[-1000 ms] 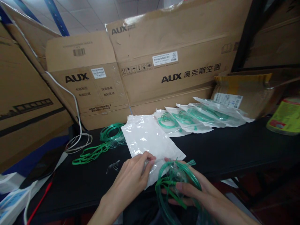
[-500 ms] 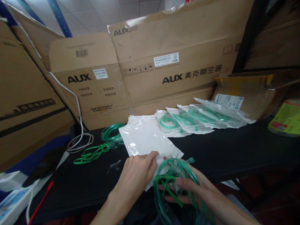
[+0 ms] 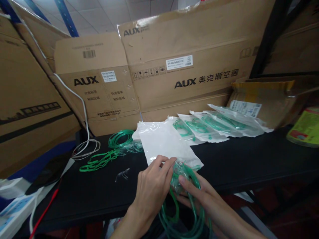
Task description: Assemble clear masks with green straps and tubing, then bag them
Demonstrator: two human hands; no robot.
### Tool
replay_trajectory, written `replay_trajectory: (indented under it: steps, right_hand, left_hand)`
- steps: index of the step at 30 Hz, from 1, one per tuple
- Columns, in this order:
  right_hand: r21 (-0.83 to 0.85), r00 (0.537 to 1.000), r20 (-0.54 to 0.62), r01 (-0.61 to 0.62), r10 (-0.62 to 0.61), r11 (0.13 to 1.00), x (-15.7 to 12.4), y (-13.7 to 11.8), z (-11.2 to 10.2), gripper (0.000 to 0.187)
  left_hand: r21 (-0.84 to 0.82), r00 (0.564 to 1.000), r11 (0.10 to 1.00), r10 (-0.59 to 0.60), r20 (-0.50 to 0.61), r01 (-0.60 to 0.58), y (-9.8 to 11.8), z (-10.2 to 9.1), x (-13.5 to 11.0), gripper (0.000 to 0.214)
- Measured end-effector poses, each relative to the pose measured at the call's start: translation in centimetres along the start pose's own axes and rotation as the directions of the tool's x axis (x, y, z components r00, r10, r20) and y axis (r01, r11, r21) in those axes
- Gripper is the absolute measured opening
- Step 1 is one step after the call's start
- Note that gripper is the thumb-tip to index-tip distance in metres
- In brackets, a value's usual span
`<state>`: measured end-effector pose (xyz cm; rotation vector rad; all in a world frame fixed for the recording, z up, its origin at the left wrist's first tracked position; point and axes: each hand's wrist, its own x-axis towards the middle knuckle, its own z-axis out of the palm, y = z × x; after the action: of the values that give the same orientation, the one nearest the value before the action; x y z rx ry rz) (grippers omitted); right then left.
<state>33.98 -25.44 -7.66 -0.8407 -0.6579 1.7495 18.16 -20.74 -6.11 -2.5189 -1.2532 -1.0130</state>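
Observation:
My left hand (image 3: 154, 186) is closed, its fingers pinching the near edge of a white pouch (image 3: 164, 139) that lies slanted on the black table. Held in my right hand (image 3: 199, 192) is an oxygen mask, a clear green-tinted mask (image 3: 178, 171) with a coil of green tubing (image 3: 199, 220) and a green strap. The mask end is at the pouch's near opening, and some green shows inside the pouch's right corner. My fingers partly hide the opening. The tubing loops hang below the table edge.
Another coil of green tubing (image 3: 121, 138) with a green strap (image 3: 98, 161) lies left of the pouch. Several filled pouches (image 3: 199, 127) lean in a row at back right. Cardboard boxes (image 3: 154, 86) stand behind. A power strip (image 3: 15, 209) and cables are at left, a yellow-labelled container (image 3: 305, 129) at right.
The pouch has shifted right, showing more white pouches behind it. My right hand has brought the mask up to the pouch's near edge, and the mask end now goes partly in.

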Motion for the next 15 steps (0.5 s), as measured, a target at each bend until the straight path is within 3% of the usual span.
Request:
replay_trajectory:
  steps: [7,12,15]
  right_hand:
    - [0.023,0.999,-0.009,0.033,-0.033,0.999,0.4,-0.4,0.5,0.051]
    - [0.049,0.999,-0.011,0.032,-0.032,0.998,0.9,-0.2,0.8,0.044]
    - [0.099,1.000,-0.018,0.005,-0.004,0.995,0.7,-0.5,1.1,0.039]
  left_hand:
    - [-0.157,0.984,0.987,0.015,-0.180,-0.044,0.1,0.5,-0.4,0.021]
    - [-0.266,0.980,0.947,0.146,-0.135,-0.178,-0.3,0.6,-0.6,0.023]
    - [-0.345,0.988,0.926,0.138,-0.065,-0.152,-0.6,0.3,-0.3,0.024]
